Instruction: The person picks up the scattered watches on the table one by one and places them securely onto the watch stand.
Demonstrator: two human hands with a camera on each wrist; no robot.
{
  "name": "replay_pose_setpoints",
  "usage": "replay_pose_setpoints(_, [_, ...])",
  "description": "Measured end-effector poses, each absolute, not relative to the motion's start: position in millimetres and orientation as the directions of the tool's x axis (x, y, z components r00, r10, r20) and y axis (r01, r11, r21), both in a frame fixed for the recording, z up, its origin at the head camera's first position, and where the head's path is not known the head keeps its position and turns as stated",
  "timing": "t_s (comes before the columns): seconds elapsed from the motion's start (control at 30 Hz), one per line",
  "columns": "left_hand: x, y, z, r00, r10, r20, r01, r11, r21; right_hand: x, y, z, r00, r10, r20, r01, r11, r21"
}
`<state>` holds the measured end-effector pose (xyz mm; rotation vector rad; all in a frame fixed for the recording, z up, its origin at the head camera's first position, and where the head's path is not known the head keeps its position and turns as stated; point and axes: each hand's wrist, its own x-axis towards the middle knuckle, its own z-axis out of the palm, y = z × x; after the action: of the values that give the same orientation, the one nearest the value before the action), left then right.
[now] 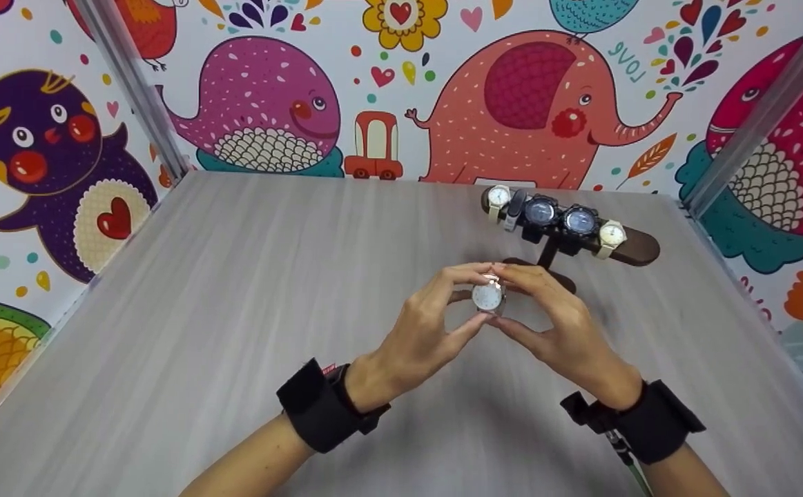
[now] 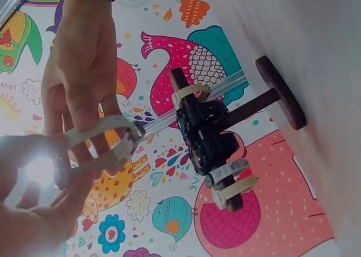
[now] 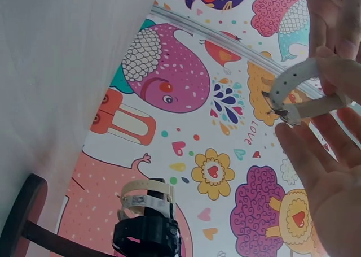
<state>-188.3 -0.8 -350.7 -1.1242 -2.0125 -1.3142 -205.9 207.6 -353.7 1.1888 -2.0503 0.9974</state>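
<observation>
A wristwatch [image 1: 489, 295] with a pale round dial faces up between my two hands, held above the table. My left hand [image 1: 420, 333] pinches its left side with thumb and fingers. From the other side, my right hand [image 1: 561, 330] holds it by the thumb and fingertips. The white strap [image 2: 101, 131] forms a loop in the left wrist view. Holes and a metal buckle show on the strap [image 3: 299, 76] in the right wrist view. Glare covers part of the watch in the left wrist view.
Just beyond my hands stands a dark wooden T-shaped watch stand [image 1: 639, 248]. Several watches hang on its bar, among them a black watch [image 1: 540, 211] and a cream-strapped watch [image 1: 612, 236]. Printed panels [image 1: 387, 83] border the grey table [image 1: 270, 262].
</observation>
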Motion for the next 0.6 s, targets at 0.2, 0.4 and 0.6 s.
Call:
replay_pose_setpoints(0.2, [-190.0, 2.0, -351.5, -0.524, 0.331, 0.784, 0.850, 0.149, 0.505, -210.2, 204.9, -358.6, -0.358, -0.414, 0.837, -0.932, 0.214, -0.293])
replay_pose_setpoints(0.4, [-190.5, 3.1, -353.5, -0.586, 0.348, 0.731, 0.790, 0.048, 0.611, -211.3, 205.2, -360.0, -0.365, -0.415, 0.833, -0.931, 0.138, -0.339])
replay_pose_setpoints(0.6, [-191.5, 5.5, -357.0, -0.609, 0.348, 0.713, 0.769, 0.038, 0.638, -211.6, 206.2, -360.3, -0.376, -0.425, 0.823, -0.926, 0.140, -0.351])
